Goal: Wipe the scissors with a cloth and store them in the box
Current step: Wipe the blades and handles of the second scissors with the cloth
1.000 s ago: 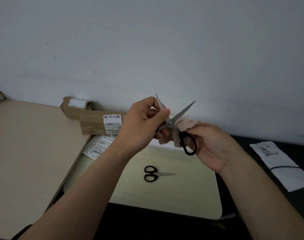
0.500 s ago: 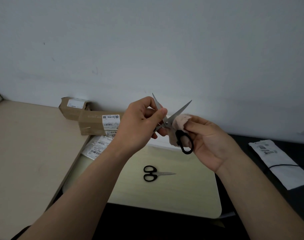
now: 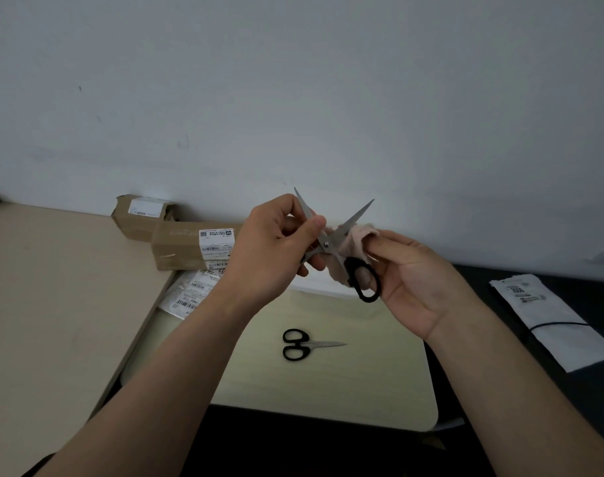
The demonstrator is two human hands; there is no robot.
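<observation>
My left hand [image 3: 276, 249] grips a pair of black-handled scissors [image 3: 331, 241] held up with the blades spread in a V. One black handle loop hangs below, in front of my right palm. My right hand [image 3: 407, 277] pinches a small pinkish cloth [image 3: 354, 242] against the right blade near the pivot. A second, closed pair of black-handled scissors [image 3: 300, 345] lies flat on the small pale table [image 3: 379, 383] below my hands. Two brown cardboard boxes [image 3: 180, 246] with white labels lie by the wall at the left.
A wide beige desk [image 3: 46, 304] fills the left side. Plastic bags with barcode labels [image 3: 190, 294] lie under the boxes. A white labelled pouch [image 3: 551, 321] with a black cord rests on the dark surface at the right. The wall stands close behind.
My right hand has slid the cloth a little up the right blade from the pivot. The left hand and the scissors have barely moved.
</observation>
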